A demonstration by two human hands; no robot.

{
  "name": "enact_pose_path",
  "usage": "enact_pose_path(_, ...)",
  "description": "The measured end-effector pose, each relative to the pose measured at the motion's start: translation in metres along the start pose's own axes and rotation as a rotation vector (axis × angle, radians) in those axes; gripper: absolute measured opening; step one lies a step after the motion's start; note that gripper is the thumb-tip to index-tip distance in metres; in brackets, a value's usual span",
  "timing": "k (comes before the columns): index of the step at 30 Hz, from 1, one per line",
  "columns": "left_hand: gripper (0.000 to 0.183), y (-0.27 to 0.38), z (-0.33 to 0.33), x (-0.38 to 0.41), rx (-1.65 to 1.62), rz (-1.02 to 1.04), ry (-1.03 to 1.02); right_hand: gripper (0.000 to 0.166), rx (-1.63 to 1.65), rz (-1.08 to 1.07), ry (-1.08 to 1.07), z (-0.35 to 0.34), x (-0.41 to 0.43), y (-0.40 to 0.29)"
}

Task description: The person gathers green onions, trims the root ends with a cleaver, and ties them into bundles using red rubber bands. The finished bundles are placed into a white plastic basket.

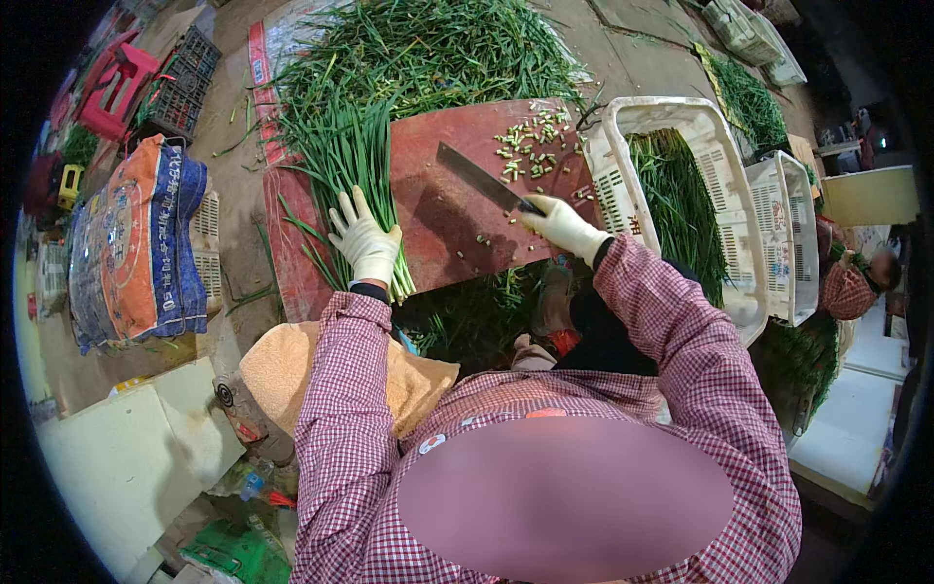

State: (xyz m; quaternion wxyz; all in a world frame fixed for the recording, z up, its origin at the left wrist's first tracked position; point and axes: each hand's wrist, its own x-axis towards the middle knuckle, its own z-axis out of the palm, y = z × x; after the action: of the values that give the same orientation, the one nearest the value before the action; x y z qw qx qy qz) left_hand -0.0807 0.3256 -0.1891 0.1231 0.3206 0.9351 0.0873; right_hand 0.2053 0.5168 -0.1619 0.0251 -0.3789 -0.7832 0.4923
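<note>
My left hand (365, 237), in a pale work glove, lies flat with fingers spread on a bundle of long chive-like greens (357, 153). The pale cut ends (401, 282) point toward me at the near edge of a red board (430, 219). In my gloved right hand (562, 226) is the dark handle of a cleaver (478, 177). Its broad blade angles up and left over the board, casting a shadow below. Short pale stem pieces (536, 142) are scattered over the board's far right, with a few closer to me.
A large heap of greens (430, 51) lies beyond the board. At right stands a white plastic crate (730, 212) holding more greens (671, 190), with another crate (784, 241) beside it. A woven sack (139, 248) stands at left. Another person (850, 281) is at far right.
</note>
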Motion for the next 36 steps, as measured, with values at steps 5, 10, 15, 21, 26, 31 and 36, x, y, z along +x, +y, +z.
enact_pose_path(5,0.110,-0.001,0.003,0.000,0.000,0.015,0.029,0.036,-0.156,0.017,-0.395,-0.006,-0.025,0.021)
enact_pose_path(10,0.114,-0.001,0.005,0.000,0.005,0.015,0.039,0.039,-0.304,-0.014,-0.360,-0.029,-0.008,0.044)
enact_pose_path(15,0.113,-0.002,0.008,0.001,0.026,0.032,0.052,0.025,-0.366,0.008,0.281,-0.069,0.034,0.064)
enact_pose_path(21,0.111,-0.004,0.013,0.002,0.084,0.053,0.084,0.026,-0.497,-0.053,0.642,-0.070,0.056,0.054)
enact_pose_path(26,0.110,-0.007,0.016,0.003,0.082,0.089,0.101,0.029,-0.681,0.056,0.311,-0.038,0.037,0.048)
enact_pose_path(31,0.112,-0.001,0.012,-0.001,0.152,0.101,0.115,0.038,-0.871,0.098,0.179,-0.020,0.038,0.034)
enact_pose_path(36,0.115,0.012,0.003,-0.005,0.275,0.149,0.120,0.035,-0.641,-0.049,0.046,-0.082,-0.002,-0.014)
